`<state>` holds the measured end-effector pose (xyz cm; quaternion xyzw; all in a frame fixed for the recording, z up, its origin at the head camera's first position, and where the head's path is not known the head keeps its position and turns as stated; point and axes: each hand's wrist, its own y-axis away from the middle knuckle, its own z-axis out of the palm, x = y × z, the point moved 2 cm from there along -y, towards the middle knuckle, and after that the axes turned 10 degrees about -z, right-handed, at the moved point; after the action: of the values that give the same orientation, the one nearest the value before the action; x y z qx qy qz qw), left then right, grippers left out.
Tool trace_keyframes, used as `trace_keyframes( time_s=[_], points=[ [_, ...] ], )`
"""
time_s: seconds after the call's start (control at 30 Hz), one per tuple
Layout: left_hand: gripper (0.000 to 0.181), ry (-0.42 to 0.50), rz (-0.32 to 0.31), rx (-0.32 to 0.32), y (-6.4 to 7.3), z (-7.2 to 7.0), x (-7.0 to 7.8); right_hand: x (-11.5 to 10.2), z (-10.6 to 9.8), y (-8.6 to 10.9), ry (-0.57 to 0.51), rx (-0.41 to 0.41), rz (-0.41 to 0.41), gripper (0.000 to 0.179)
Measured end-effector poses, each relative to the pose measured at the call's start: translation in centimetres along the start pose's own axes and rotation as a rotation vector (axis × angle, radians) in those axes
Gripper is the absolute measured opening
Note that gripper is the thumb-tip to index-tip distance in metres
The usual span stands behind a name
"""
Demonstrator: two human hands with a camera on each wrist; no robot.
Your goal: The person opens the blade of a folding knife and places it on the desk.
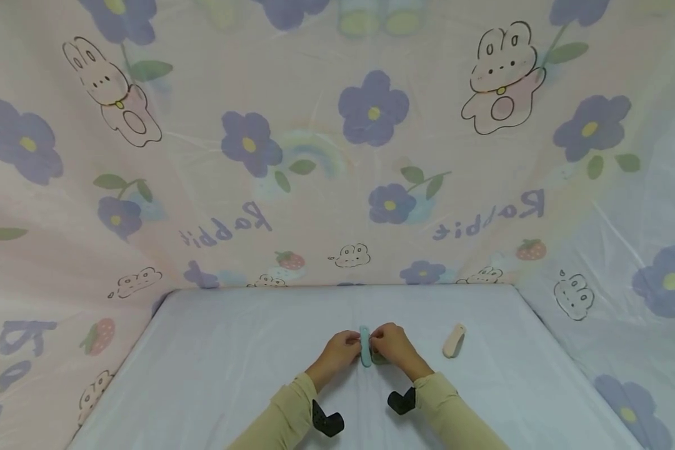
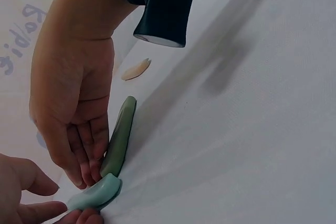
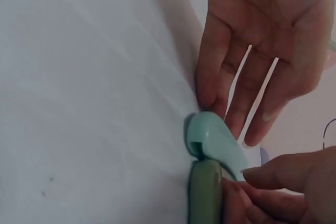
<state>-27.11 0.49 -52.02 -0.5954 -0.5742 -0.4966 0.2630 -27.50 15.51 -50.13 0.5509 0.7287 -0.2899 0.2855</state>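
Note:
A long, rounded mint-green plastic piece [image 1: 365, 347] lies on the white-covered table between the two hands. Right beside it is an olive-green piece of similar form [image 2: 119, 139], mostly hidden under the right hand in the head view. My left hand [image 1: 340, 350] is at the mint piece's left side, fingers fairly straight and tips at its edge. From the other side, my right hand [image 1: 396, 347] reaches down with extended fingers, their tips where the two pieces meet. In the right wrist view, the mint piece [image 3: 215, 137] shows a small dark slot near its end.
A beige piece [image 1: 454, 340] with a strap-like raised part lies to the right of the hands. Printed fabric with rabbits and flowers [image 1: 315, 187] walls in the table [image 1: 230, 350] at the back and sides. Black camera mounts [image 1: 329, 420] hang from both wrists.

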Motion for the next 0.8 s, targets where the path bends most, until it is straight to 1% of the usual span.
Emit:
trace_keyframes(
  time_s=[0.13, 0.23, 0.37, 0.6, 0.7, 0.8],
  points=[
    [0.035, 0.004, 0.015, 0.007, -0.01, 0.14, 0.02, 0.24, 0.03, -0.2, -0.007, -0.004, 0.045, 0.013],
    [0.035, 0.022, 0.023, 0.006, 0.06, 0.27, 0.18, 0.27, -0.01, -0.33, -0.014, -0.007, 0.056, 0.013],
    [0.037, 0.049, 0.03, -0.009, 0.11, 0.59, 0.32, 0.25, -0.02, -0.31, -0.031, -0.011, 0.047, 0.012],
    [0.041, 0.06, 0.02, 0.007, 0.21, 0.88, 0.35, 0.73, -0.03, -0.11, -0.087, -0.019, 0.032, 0.013],
    [0.043, 0.095, 0.026, 0.007, 0.27, 0.86, 0.25, 0.92, 0.04, -0.13, -0.105, -0.02, 0.033, 0.013],
    [0.045, 0.157, 0.032, 0.004, 0.27, 0.82, -0.08, 0.95, 0.13, -0.15, -0.122, -0.025, 0.037, 0.015]
  ],
)
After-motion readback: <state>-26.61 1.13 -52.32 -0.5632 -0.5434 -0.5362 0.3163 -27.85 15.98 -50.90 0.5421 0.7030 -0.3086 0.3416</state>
